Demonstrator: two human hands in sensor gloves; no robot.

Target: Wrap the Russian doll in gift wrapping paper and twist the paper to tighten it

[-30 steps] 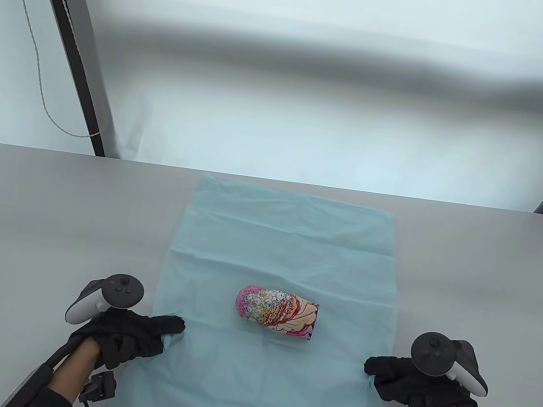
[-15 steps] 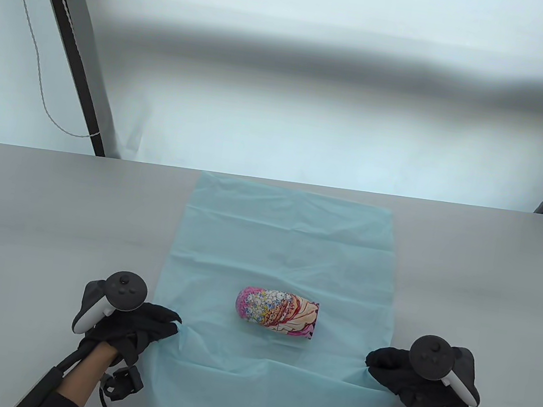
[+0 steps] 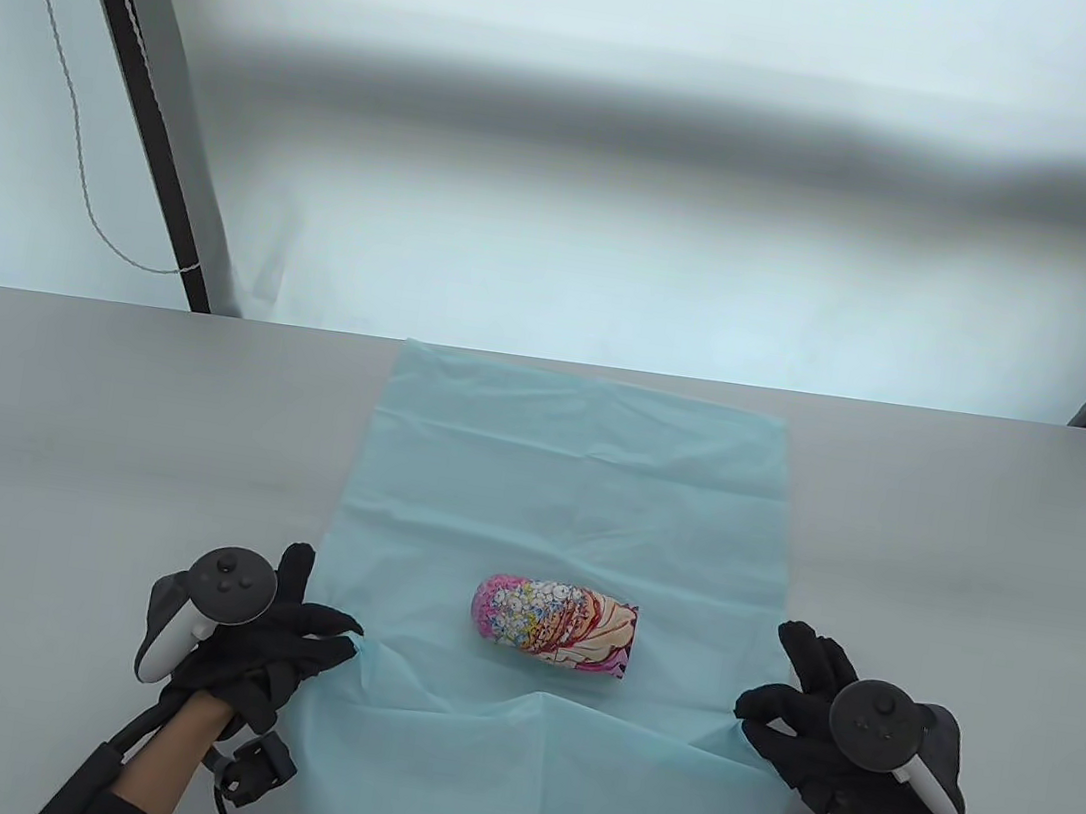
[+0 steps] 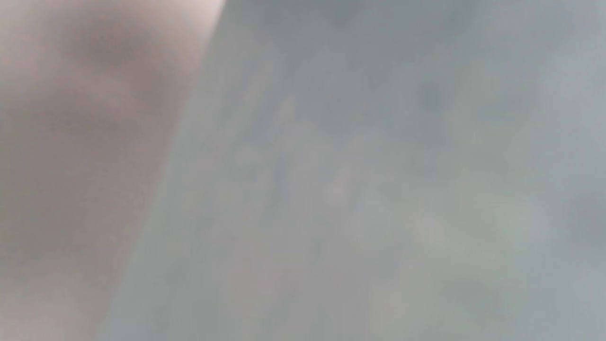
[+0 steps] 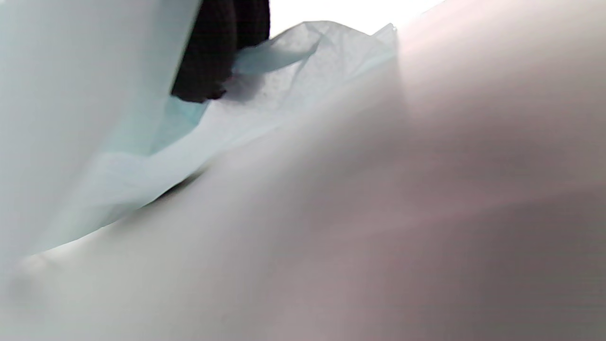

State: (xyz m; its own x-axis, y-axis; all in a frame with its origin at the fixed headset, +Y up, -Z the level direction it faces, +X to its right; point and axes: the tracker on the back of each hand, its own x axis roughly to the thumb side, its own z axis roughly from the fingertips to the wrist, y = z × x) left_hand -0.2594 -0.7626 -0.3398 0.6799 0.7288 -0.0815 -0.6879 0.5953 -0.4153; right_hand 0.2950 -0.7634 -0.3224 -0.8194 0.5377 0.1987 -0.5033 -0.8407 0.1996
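We see the Russian doll (image 3: 555,626) lying on its side on the pale blue wrapping paper (image 3: 581,493), between our two hands and a little farther out than they are. The left hand (image 3: 268,636) pinches the paper's left edge, thumb and finger closed on it, other fingers spread. The right hand (image 3: 808,712) pinches the right edge likewise; the right wrist view shows a gloved fingertip (image 5: 208,61) on crumpled paper. The paper lies on the grey worktop (image 3: 987,550). The left wrist view is only blur.
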